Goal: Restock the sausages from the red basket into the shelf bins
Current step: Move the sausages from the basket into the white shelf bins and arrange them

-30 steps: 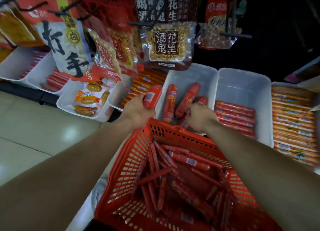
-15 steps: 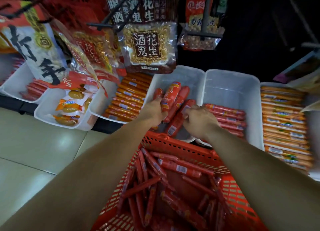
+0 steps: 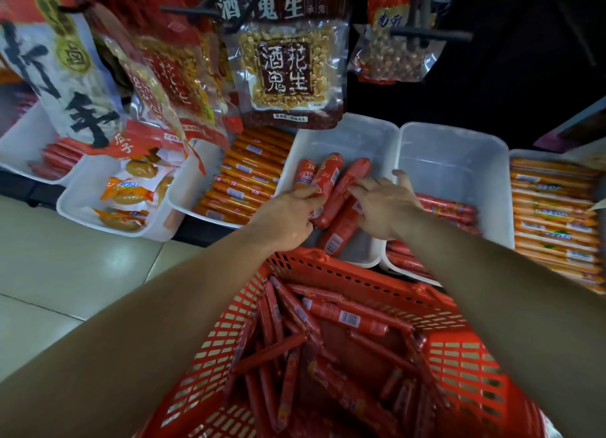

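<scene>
The red basket sits low in the head view, between my forearms, with several thin red sausages heaped in it. Just beyond its far rim stands a white shelf bin holding a few thick red sausages lying side by side. My left hand reaches into this bin, its fingers closed on the lower end of one thick sausage. My right hand lies over the neighbouring thick sausage, fingers spread and fingertips touching it.
A white bin to the right holds thin red sausages. Bins of orange sausages stand at far right and left of the middle bin. Further left is a snack-pack bin. Peanut bags hang overhead. Tiled floor lies left.
Both hands have moved forward into the middle bin with the thick sausages. The sausages now lie in the bin and my right hand has spread its fingers.
</scene>
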Tool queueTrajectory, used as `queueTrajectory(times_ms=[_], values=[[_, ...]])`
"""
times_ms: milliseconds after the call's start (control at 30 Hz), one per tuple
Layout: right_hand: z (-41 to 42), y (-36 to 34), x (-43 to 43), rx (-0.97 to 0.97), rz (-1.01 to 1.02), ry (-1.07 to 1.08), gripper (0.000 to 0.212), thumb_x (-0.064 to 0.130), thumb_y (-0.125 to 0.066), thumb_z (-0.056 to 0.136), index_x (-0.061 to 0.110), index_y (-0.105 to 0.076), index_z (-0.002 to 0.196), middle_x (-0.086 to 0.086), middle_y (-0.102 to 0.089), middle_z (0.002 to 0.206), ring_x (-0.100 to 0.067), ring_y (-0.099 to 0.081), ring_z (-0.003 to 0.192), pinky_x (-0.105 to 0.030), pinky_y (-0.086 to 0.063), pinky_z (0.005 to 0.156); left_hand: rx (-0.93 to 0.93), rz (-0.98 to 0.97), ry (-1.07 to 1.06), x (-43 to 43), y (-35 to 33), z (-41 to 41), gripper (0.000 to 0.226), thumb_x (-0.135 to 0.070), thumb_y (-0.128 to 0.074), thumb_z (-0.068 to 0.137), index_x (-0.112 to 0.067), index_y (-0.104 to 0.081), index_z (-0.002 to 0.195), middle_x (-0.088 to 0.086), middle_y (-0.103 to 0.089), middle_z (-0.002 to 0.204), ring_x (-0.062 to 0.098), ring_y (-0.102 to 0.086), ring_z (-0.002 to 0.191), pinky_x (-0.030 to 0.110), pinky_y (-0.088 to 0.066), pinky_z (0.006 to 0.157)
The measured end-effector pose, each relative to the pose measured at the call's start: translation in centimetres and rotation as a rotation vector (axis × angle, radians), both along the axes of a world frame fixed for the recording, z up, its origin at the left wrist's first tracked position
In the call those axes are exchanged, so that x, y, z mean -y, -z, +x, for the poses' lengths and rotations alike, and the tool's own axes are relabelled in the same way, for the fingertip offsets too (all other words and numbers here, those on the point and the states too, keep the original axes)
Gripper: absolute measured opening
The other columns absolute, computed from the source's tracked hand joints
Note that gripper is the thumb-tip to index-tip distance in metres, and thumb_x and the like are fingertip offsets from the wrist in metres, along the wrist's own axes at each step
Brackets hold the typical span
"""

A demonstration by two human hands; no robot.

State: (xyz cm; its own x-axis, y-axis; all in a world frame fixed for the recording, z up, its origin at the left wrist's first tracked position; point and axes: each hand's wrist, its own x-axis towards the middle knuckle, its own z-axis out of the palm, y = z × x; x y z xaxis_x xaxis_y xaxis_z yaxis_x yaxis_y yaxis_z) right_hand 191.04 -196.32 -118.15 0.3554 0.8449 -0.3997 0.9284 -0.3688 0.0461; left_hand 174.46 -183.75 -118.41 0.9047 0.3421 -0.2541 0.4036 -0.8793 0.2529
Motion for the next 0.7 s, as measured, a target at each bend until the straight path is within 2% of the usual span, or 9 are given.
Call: queueTrajectory(times_ms=[67,133,233,333,500,600,700], values=[[0.2,0.8,-0.8,-0.034,-0.021,-0.025,0.072,0.039,-0.046,0.093,0.03,-0.015,0.158,0.008,-0.013,0.166,-0.019,-0.016,0.15,-0.048,-0.005,0.121,-0.021,0.032,0.044,-0.8,0.0,0.1,0.057,-0.021,-0.05,0.097,-0.026,-0.036,0.152,-0.007,-0.025,0.162,0.015,-0.033,0.144,0.03,-0.031,0.115],[0.2,1.5,-1.4,-0.043,-0.042,-0.069,0.072,0.04,-0.043,0.094,0.032,-0.012,0.159,0.012,-0.007,0.166,-0.016,-0.011,0.152,-0.043,-0.012,0.12,-0.008,0.028,0.067,-1.5,0.2,0.5,0.05,-0.021,-0.052,0.096,-0.026,-0.048,0.146,-0.006,-0.036,0.156,0.016,-0.041,0.139,0.033,-0.035,0.114],[0.3,1.4,-2.2,-0.101,-0.043,-0.053,0.07,0.032,-0.044,0.091,0.034,-0.02,0.157,0.015,-0.012,0.165,-0.019,-0.018,0.148,-0.04,-0.02,0.116,0.04,-0.051,0.019,-2.0,0.2,0.9,0.04,-0.021,-0.057,0.092,-0.025,-0.063,0.132,-0.004,-0.053,0.142,0.019,-0.051,0.128,0.039,-0.042,0.108],[0.3,0.9,-2.8,-0.136,-0.003,-0.074,0.063,0.029,-0.048,0.089,0.033,-0.036,0.151,0.015,-0.029,0.159,-0.022,-0.034,0.138,-0.039,-0.031,0.112,0.046,-0.107,-0.038,-2.3,0.1,0.7,0.036,-0.019,-0.057,0.089,-0.028,-0.07,0.121,-0.003,-0.061,0.13,0.02,-0.057,0.119,0.039,-0.046,0.103],[0.2,0.9,-2.9,-0.277,-0.013,-0.074,0.045,0.03,-0.045,0.09,0.034,-0.057,0.133,0.014,-0.052,0.141,-0.02,-0.048,0.131,-0.041,-0.041,0.106,0.015,-0.135,-0.053,-2.7,0.2,1.0,0.037,-0.015,-0.053,0.091,-0.031,-0.07,0.12,-0.003,-0.061,0.132,0.019,-0.056,0.122,0.039,-0.045,0.106],[1.0,1.0,-2.6,-0.302,0.005,-0.029,0.051,0.029,-0.051,0.089,0.033,-0.051,0.139,0.009,-0.049,0.147,-0.02,-0.045,0.134,-0.039,-0.039,0.109,0.007,-0.147,-0.071,-3.1,0.1,1.3,0.038,-0.013,-0.05,0.093,-0.032,-0.072,0.118,-0.004,-0.061,0.133,0.019,-0.054,0.123,0.039,-0.043,0.107],[1.5,1.6,-3.0,-0.19,0.03,-0.008,0.06,0.038,-0.052,0.092,0.029,-0.038,0.149,0.001,-0.035,0.155,-0.026,-0.041,0.137,-0.039,-0.038,0.109,0.02,-0.168,-0.062,-3.4,0.3,1.3,0.037,-0.011,-0.051,0.093,-0.031,-0.073,0.116,-0.007,-0.062,0.132,0.016,-0.055,0.123,0.038,-0.043,0.107]])
